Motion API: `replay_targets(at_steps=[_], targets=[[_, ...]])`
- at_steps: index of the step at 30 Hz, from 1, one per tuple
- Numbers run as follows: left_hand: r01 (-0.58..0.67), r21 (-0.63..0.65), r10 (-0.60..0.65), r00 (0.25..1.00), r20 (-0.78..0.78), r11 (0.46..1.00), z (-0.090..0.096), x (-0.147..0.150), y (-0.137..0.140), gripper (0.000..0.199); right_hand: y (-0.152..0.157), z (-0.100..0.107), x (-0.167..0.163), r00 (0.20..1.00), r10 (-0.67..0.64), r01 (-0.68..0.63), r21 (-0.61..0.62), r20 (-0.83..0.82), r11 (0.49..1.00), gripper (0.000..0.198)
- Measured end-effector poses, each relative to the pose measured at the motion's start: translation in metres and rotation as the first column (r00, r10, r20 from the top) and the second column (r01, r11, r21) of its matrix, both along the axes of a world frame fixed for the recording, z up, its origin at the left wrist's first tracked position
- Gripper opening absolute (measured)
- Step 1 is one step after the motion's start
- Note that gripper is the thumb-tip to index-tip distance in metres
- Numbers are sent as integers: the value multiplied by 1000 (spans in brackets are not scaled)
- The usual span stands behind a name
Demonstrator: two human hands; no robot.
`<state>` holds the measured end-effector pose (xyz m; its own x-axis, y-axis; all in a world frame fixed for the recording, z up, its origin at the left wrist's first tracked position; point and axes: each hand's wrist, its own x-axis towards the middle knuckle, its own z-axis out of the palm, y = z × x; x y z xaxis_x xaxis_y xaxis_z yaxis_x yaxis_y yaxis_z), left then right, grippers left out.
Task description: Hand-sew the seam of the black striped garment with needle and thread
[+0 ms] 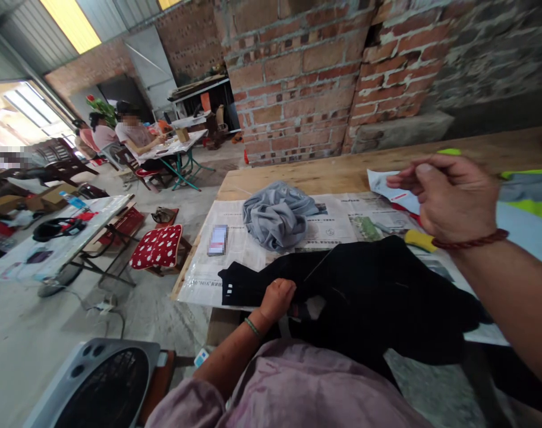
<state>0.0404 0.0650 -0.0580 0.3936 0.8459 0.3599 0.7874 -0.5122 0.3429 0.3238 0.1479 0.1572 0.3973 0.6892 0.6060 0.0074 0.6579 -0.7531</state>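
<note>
A black garment [364, 279] lies across the front of the table and hangs over its edge. My left hand [277, 297] is closed on the garment's near edge, pinching the cloth. Two small white marks [229, 289] show near the garment's left end. A thin pale thread [319, 264] rises from the cloth just right of that hand. Raised above the table on the right, my right hand [458, 193] has its fingertips pressed together; whatever they hold is too small to make out. Bunched grey cloth [277, 215] lies behind the garment.
Newspaper [253, 261] covers the wooden tabletop [239, 178]. A phone [217, 239] lies at left, and a yellow object [420, 240] sits near my right wrist. On the floor at left stand a red cushioned stool [156, 245] and a fan [106, 380]. People sit at another table [182, 144].
</note>
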Motion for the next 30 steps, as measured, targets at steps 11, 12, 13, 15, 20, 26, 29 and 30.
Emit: replay_targets(at_steps=[11,12,13,15,20,26,29,30], targets=[[-6,-29,6,1000,-9,1000,-3,0,0,18,-5,-70,-28,716,462,-118,-561,523,819,23],[-5,-17,5,1000,0,1000,-3,0,-1,18,-7,-82,-35,631,531,-158,-576,566,802,23],[0,-8,0,1000,5,1000,-4,-1,-1,19,-9,-94,-43,553,576,-197,-577,603,793,24],[16,2,-16,1000,0,1000,-5,-2,-2,20,-13,-116,-58,429,593,-248,-542,682,803,24],[18,12,-18,1000,-18,1000,-8,-2,-1,23,-19,-153,-81,316,581,-291,-506,750,812,26],[24,-9,-24,1000,-19,1000,-10,-1,2,25,-18,-169,-84,290,620,-280,-555,729,783,28],[41,-56,-40,999,15,998,-8,-2,1,21,-18,-171,-84,252,670,-275,-612,699,742,28],[43,-72,-41,999,26,996,-8,-2,1,20,-19,-171,-83,237,684,-278,-627,690,728,28]])
